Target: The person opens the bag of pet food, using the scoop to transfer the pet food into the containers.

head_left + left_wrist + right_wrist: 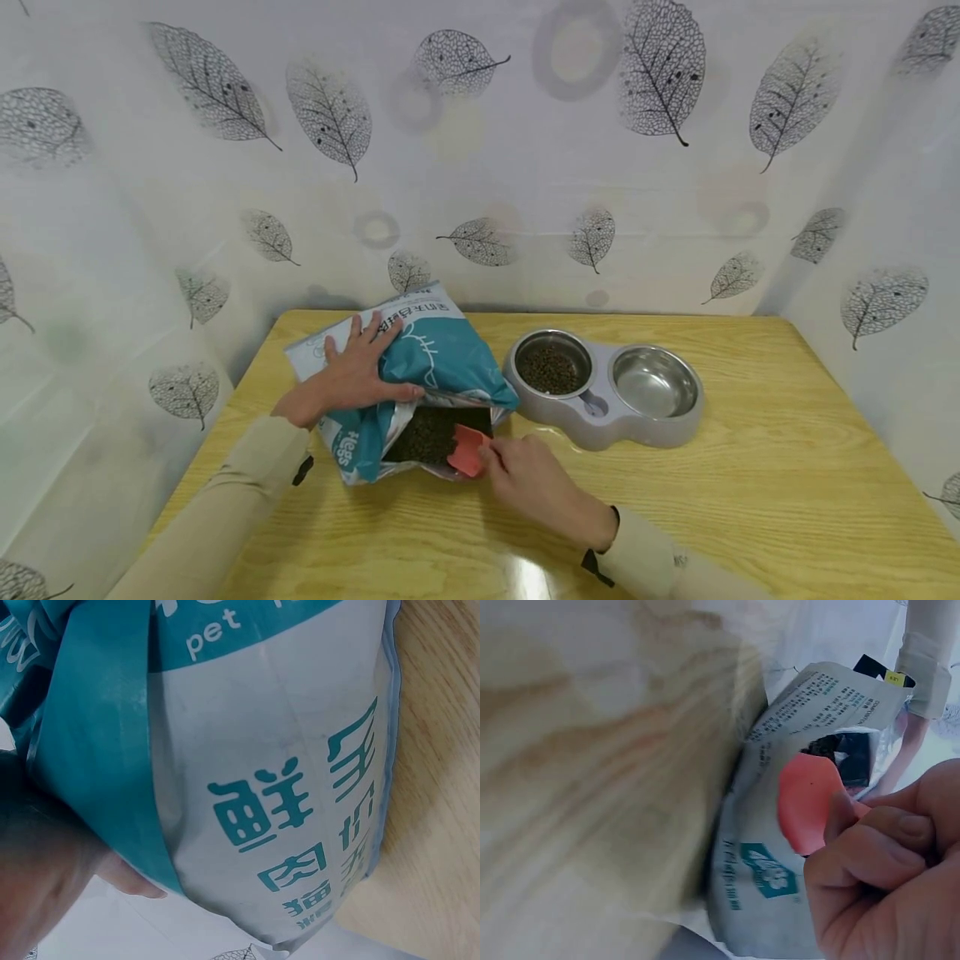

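Note:
A teal and white pet food bag (468, 354) lies on its side, its mouth gaping toward the front and dark brown kibble (423, 435) showing inside. My left hand (352, 375) rests on top of the bag with fingers spread. In the left wrist view the bag's printed panel (240, 757) fills most of the picture. My right hand (536, 479) grips the handle of a pink scoop (468, 451), whose head is at the right side of the bag's mouth. From the right wrist, the scoop's underside (806, 802) faces the camera, with the fingers curled around its handle.
Right of the bag stands a pale grey double feeder (592, 429). Its left steel bowl holds kibble (551, 371); the right steel bowl (654, 385) shows a bare shiny bottom. The wooden table (787, 467) backs onto a leaf-patterned curtain (510, 150).

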Demonstrator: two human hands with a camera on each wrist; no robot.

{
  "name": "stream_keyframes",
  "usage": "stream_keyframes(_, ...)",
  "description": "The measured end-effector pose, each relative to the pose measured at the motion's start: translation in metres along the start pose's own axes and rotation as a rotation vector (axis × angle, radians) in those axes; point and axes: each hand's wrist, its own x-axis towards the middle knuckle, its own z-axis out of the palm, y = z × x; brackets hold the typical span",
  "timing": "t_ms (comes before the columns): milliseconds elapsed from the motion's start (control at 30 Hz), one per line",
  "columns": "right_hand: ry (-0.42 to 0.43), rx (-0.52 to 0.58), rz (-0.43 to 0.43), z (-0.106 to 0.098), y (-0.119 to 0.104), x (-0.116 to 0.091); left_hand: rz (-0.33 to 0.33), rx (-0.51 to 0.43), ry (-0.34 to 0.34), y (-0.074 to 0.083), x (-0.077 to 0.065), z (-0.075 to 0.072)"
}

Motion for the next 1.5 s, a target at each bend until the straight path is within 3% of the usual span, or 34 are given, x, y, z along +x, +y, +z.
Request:
stream_keyframes(200, -0.129, 0.284, 0.108, 0.006, 0.011, 0.001, -0.006, 0.005, -0.002, 0.000, 0.001, 0.000)
stream_keyframes(367, -0.152, 0.438, 0.228, 0.004, 0.017, -0.002, -0.003, 0.003, -0.004, 0.000, 0.001, 0.001)
stream_keyframes(633, -0.159, 0.563, 0.337, -0.008, 0.014, -0.007, -0.003, 0.004, -0.005, 0.000, 0.002, 0.001)
stream_keyframes(900, -0.162, 0.601, 0.386, -0.011, 0.015, -0.012, 0.002, 0.002, 0.002, 0.000, 0.001, 0.002)
stream_keyframes(1133, -0.166, 0.732, 0.436, -0.016, 0.015, -0.013, 0.006, 0.001, 0.002, 0.000, 0.000, 0.001)
stream_keyframes(1300, -0.176, 0.846, 0.425, -0.019, 0.018, -0.014, 0.005, 0.004, 0.004, 0.000, 0.000, 0.001)
stream_keyframes(1500, -0.161, 1.039, 0.276, -0.020, 0.026, -0.018, 0.008, -0.002, 0.001, 0.000, 0.000, 0.001)
